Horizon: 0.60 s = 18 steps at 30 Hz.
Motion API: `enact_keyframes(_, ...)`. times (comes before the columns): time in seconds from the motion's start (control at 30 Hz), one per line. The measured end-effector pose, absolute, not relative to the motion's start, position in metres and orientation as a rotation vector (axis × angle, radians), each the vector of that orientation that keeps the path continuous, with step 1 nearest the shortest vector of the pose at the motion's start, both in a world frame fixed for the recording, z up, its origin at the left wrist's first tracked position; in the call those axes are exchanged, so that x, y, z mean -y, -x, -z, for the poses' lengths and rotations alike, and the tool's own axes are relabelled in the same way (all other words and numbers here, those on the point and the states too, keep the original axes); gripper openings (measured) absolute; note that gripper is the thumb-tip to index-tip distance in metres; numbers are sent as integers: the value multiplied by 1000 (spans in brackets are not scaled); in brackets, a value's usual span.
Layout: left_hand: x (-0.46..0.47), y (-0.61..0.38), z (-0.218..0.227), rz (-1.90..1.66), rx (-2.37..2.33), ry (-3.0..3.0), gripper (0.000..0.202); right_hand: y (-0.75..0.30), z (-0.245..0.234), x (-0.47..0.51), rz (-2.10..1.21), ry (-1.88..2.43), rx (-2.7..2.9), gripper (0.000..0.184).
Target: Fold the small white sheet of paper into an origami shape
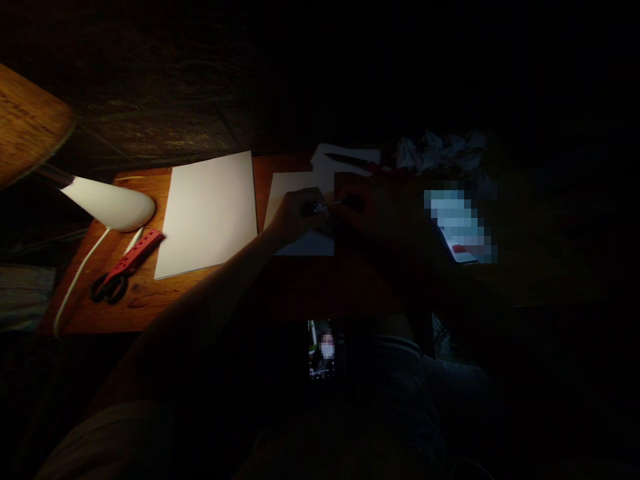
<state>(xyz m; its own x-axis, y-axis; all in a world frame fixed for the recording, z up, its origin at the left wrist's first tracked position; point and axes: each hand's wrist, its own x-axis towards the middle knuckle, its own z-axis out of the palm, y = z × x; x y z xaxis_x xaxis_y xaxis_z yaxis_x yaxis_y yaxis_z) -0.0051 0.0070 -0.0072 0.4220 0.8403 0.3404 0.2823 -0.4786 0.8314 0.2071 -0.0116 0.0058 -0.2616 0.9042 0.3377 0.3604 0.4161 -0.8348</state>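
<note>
My left hand (299, 212) is closed, its fingertips pinching a small white piece of paper (319, 208). Close beside it, my right hand (357, 208) is in deep shadow; its thumb and fingers are drawn together at the same small piece. How the piece is shaped or folded is too dark to make out. Beneath both hands lies a white sheet of paper (306, 245) on the wooden table (280, 287).
Left stand a white lamp (113, 205), black-handled scissors with a red dotted part (125, 263) and a larger white paper (210, 213). Behind are a red-handled bladed tool (350, 161) and crumpled white pieces (440, 153). A lit phone (460, 230) lies right; another screen (321, 363) glows below the table edge.
</note>
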Motion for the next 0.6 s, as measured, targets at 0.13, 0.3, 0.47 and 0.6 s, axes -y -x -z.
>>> enact_keyframes(0.13, -8, 6, 8, -1014, -963, -1982, 14, -205, -6, 12, -820, 1106, 1795, 28)
enact_keyframes(0.3, -9, 5, 9, -1051, -946, -1991, 14, -206, -8, 13, -772, 1092, 1817, 23)
enact_keyframes(0.47, -10, 5, 10, -1057, -953, -1970, 15, -206, -10, 14, -746, 1103, 1821, 23)
enact_keyframes(0.6, -10, 5, 11, -1062, -937, -1974, 15, -207, -10, 14, -758, 1112, 1844, 27)
